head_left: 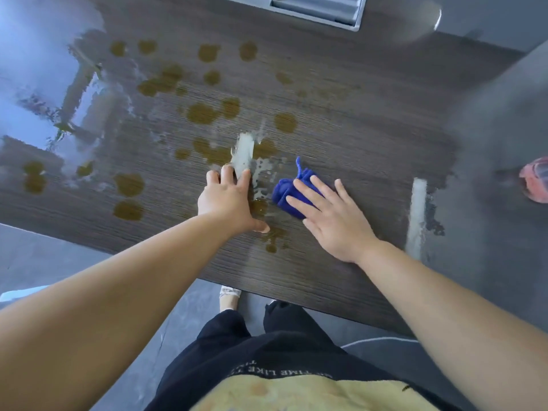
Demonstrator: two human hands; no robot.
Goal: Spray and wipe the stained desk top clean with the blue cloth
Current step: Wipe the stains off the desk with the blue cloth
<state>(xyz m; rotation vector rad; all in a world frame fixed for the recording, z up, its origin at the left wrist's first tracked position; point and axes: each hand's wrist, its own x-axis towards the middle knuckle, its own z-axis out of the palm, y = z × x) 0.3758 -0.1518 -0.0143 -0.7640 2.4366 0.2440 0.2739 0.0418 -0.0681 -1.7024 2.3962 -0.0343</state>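
The dark wood-grain desk top [341, 114] carries several brown-yellow stains [203, 113] across its left and middle, with wet shiny patches among them. A bunched blue cloth [289, 191] lies near the middle front. My right hand [332, 218] lies flat with spread fingers pressing on the cloth's right part. My left hand [229, 200] rests flat on the desk just left of the cloth, fingers apart, holding nothing. No spray bottle is recognisable in view.
A grey recessed cable tray [320, 8] sits at the desk's far edge. A pink-red object [536, 182] shows at the right edge, blurred. The desk's front edge [267, 298] runs diagonally above my legs and the grey floor.
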